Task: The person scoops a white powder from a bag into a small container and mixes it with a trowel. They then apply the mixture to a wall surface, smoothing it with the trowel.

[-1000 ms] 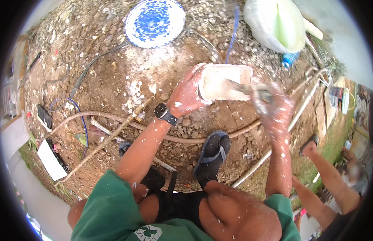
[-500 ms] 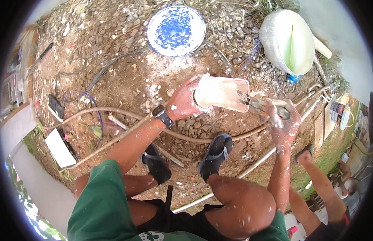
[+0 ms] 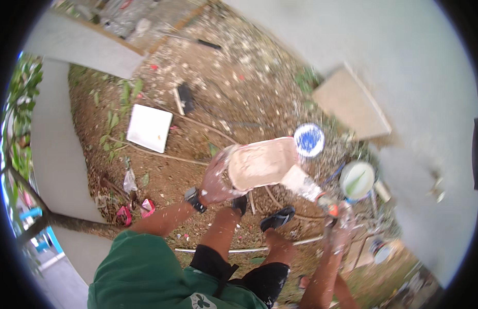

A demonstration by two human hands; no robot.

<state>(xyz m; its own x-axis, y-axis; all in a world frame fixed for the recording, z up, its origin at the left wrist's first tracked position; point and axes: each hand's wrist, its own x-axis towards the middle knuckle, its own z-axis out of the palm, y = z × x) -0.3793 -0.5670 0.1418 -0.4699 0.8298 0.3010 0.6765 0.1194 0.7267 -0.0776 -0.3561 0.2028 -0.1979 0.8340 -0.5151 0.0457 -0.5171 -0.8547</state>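
My left hand [image 3: 218, 172], spattered with pale paint or plaster, grips the end of a rounded rectangular tray [image 3: 263, 164] coated inside with a creamy beige layer. A black watch [image 3: 194, 199] is on that wrist. My right hand [image 3: 341, 219] is wrapped round the orange handle of a wide putty knife [image 3: 300, 182]. Its blade is smeared white and reaches the tray's near right corner; whether they touch is unclear. Both forearms carry white specks.
A blue-and-white lid-like disc [image 3: 309, 140], a pale bucket [image 3: 357, 179] holding a leaf and a board [image 3: 352, 103] stand near the wall. Left lie a white square panel [image 3: 149, 128] and a dark block [image 3: 185, 98]. A hose and a pipe [image 3: 249, 251] cross the dirt by my feet. Another person's leg shows at lower right.
The whole view has turned and widened, bringing in more wall. The putty knife has come away from inside the tray to its corner, and its blade now shows. Both hands keep their holds.
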